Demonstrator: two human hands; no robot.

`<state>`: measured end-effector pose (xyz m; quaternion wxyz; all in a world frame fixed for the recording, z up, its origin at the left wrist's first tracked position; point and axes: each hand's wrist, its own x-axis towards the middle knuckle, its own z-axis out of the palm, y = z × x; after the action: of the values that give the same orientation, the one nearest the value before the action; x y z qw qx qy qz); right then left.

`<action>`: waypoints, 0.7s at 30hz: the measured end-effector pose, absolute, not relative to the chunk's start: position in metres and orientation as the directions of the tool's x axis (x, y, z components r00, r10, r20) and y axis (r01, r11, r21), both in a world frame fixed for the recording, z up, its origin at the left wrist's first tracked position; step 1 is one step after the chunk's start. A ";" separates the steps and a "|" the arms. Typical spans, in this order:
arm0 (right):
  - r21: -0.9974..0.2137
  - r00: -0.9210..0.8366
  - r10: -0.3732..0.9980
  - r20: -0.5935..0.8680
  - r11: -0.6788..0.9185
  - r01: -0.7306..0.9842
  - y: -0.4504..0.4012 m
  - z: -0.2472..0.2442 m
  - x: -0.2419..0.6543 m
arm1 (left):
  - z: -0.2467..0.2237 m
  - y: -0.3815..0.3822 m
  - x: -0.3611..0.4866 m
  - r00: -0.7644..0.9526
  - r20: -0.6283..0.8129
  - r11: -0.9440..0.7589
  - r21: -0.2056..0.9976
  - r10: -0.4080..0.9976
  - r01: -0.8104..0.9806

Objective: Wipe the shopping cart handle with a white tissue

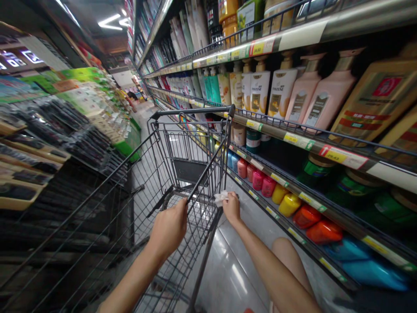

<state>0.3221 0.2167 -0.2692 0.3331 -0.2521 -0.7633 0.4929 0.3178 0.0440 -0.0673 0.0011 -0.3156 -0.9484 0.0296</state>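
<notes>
A dark wire shopping cart point(191, 171) stands in front of me in the aisle, its handle point(192, 111) at the far end. My left hand point(170, 227) is closed around the cart's top side rail. Just right of the basket, my right hand point(232, 209) pinches a crumpled white tissue point(220, 198) near the cart's side. Whether the tissue touches the frame I cannot tell. The cart's basket shows bare wire mesh, and its near end runs out of view at the lower left.
Shelves on the right hold Pantene pump bottles point(259, 91), pink pump bottles point(329, 95) and colourful bottles point(289, 204) low down. A protruding shelf edge point(345, 157) runs close by. Packaged goods point(81, 126) line the left. Grey floor tiles point(224, 269) show below my right arm.
</notes>
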 end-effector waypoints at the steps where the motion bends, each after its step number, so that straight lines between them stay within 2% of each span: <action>1: -0.921 -0.636 0.726 0.262 0.385 0.060 0.223 -0.265 0.321 | -0.068 0.044 0.318 -0.801 -0.015 0.799 -0.060 0.599 0.599; 7: -0.932 -0.482 0.805 0.346 0.355 -0.075 0.261 -0.202 0.275 | -0.067 0.046 0.319 -0.808 -0.020 0.805 -0.067 0.589 0.589; 10: -0.933 -0.472 0.805 0.359 0.328 -0.151 0.260 -0.181 0.252 | -0.065 0.047 0.319 -0.811 -0.047 0.808 -0.070 0.583 0.585; 15: -0.923 -0.474 0.797 0.374 0.273 -0.269 0.236 -0.189 0.246 | -0.063 0.049 0.318 -0.814 -0.063 0.810 -0.075 0.578 0.581; 18: -0.924 -0.483 0.790 0.377 0.285 -0.256 0.229 -0.202 0.252 | -0.063 0.048 0.317 -0.815 -0.054 0.812 -0.060 0.577 0.580; 21: -0.907 -0.515 0.746 0.421 0.362 -0.217 0.224 -0.218 0.259 | -0.066 0.045 0.314 -0.795 -0.017 0.794 -0.044 0.607 0.607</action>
<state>0.2587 0.2236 -0.2179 0.4533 -0.1919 -0.6897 0.5311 0.3136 0.0446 -0.0663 -0.0010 -0.3204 -0.9470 0.0235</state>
